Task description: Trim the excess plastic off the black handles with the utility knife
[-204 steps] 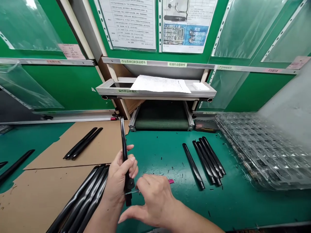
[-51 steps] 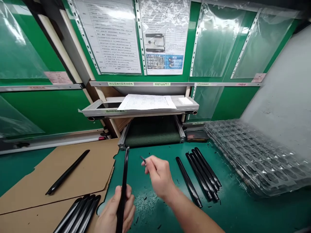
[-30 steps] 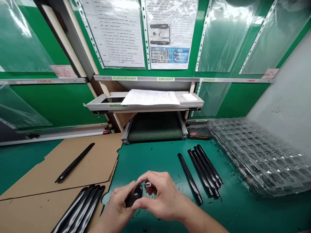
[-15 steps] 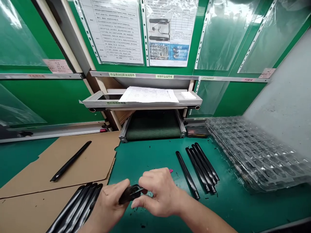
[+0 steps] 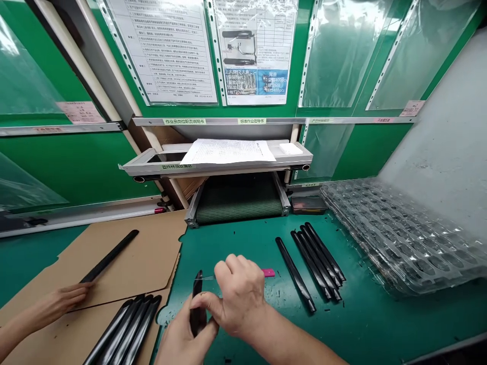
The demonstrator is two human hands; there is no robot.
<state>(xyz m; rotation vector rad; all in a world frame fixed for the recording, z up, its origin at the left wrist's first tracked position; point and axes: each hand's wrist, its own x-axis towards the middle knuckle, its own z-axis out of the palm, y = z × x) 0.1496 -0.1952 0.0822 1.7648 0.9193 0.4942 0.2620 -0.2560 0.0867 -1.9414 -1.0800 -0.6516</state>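
Note:
My left hand [image 5: 186, 334] is closed around a long black plastic part [image 5: 197, 304], tilted upward with its narrow end toward the conveyor. My right hand [image 5: 241, 294] grips a knife with a pink handle [image 5: 268, 272], whose end sticks out past the fist. Its thin blade [image 5: 207, 278] reaches left to the tip of the black part. The right thumb presses along the part's side. Most of the handle is hidden by my fingers, and the part's lower end is covered by my left hand.
Another person's hand [image 5: 72, 296] holds a black strip [image 5: 110, 256] over the cardboard [image 5: 152, 253]. Several black parts [image 5: 125, 329] lie nearer me. More black parts [image 5: 317, 261] rest on the green table, beside stacked clear trays [image 5: 403, 243]. A small conveyor [image 5: 239, 203] stands at the back.
The black part in my left hand has been turned more upright. My right hand has shifted slightly left, exposing more pink handle. Another person's hand has come in from the left onto the black strip.

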